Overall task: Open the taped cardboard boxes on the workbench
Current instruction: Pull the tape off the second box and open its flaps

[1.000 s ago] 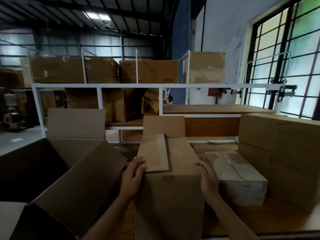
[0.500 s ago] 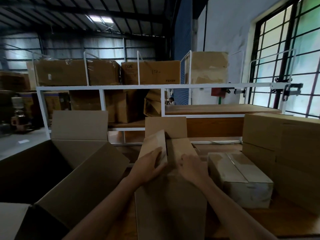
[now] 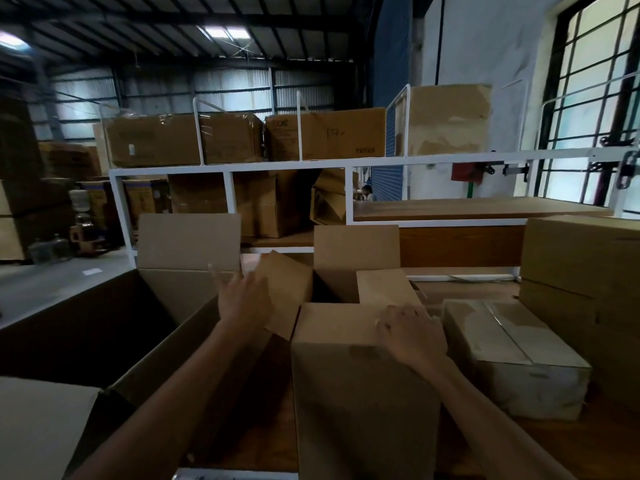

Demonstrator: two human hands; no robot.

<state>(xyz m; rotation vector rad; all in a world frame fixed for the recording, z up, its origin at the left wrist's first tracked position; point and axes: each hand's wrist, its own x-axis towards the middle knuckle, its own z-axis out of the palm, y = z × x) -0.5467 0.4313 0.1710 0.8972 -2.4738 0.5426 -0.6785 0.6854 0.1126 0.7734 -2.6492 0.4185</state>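
A tall brown cardboard box stands in front of me on the workbench with its top open. Its far flap stands upright and its left flap is swung out to the left. My left hand presses against that left flap, fingers spread. My right hand rests on the box's near right top edge, beside the right flap, which still lies over the opening. A small box with clear tape along its top seam sits just to the right.
A large open box fills the left side, its back flap up. Stacked closed boxes stand at the right. A white metal shelf frame with more boxes runs behind. The wooden bench shows at lower right.
Both hands moved from the top seam outward. The left flap has been swung open to the left, exposing the dark inside of the box. The right hand slid to the right edge.
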